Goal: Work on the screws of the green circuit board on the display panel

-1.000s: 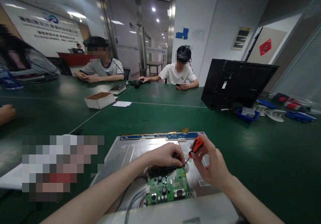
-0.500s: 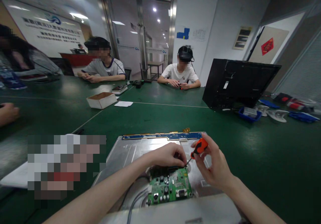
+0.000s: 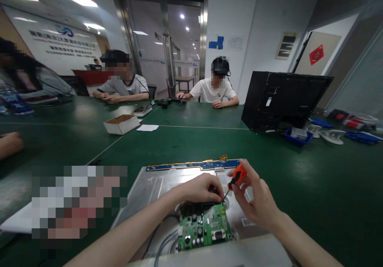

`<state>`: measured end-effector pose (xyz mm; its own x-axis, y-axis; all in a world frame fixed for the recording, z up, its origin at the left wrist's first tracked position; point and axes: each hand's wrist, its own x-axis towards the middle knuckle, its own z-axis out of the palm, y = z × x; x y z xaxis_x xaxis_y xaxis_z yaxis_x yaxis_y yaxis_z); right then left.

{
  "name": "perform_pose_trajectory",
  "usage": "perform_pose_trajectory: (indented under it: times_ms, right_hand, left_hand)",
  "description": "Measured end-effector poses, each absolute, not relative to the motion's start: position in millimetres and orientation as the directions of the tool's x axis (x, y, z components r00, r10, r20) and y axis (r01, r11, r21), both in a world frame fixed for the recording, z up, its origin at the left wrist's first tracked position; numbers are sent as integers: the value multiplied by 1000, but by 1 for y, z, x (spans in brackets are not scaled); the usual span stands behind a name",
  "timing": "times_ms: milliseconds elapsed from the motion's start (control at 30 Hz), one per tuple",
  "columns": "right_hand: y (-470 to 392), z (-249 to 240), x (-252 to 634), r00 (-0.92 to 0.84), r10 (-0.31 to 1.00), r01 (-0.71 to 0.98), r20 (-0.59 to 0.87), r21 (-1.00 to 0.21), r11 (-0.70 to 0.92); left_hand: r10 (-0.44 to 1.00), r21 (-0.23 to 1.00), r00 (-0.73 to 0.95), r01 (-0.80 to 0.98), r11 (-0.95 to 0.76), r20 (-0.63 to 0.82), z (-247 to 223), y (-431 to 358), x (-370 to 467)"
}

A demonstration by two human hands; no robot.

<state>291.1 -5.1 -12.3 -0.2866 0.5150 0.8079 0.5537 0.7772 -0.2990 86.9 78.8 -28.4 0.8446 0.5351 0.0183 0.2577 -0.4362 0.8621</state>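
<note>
My right hand (image 3: pixel 254 191) grips an orange and black screwdriver (image 3: pixel 238 176) by its handle. The shaft slants down to the upper right corner of a green circuit board (image 3: pixel 203 229). Beside that tip, my left hand (image 3: pixel 206 188) has its fingertips pinched together; what they hold, if anything, is too small to make out. Under the board lies a metal display panel (image 3: pixel 140 197) with a blue circuit strip (image 3: pixel 179 166) along its far edge. Grey cables (image 3: pixel 163 245) run from the board's left side, and a pale cover strip crosses the near edge.
A black monitor (image 3: pixel 284 99) stands at the right, near a blue tray (image 3: pixel 298 136). An open white box (image 3: pixel 121 124) and paper (image 3: pixel 147 128) lie further back on the green table (image 3: pixel 185 143). Co-workers sit across the table, and another person's hand (image 3: pixel 10 145) rests at the left.
Both my hands and the screwdriver keep nearly the same place at the board corner. The view has shifted slightly. Across the table, one co-worker's hands have moved apart, one reaching sideways.
</note>
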Motion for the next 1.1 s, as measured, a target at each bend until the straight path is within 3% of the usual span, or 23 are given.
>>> perform_pose_trajectory:
  times_ms: [300, 1100]
  right_hand:
    - [-3, -9, 288, -257, 459, 572, 851, -248, 782]
    - [-4, -6, 286, -268, 499, 519, 824, -313, 795]
  left_hand:
    - [518, 864, 855, 243, -441, 24, -26, 79, 87]
    - [530, 868, 848, 263, -421, 0, -28, 80, 87]
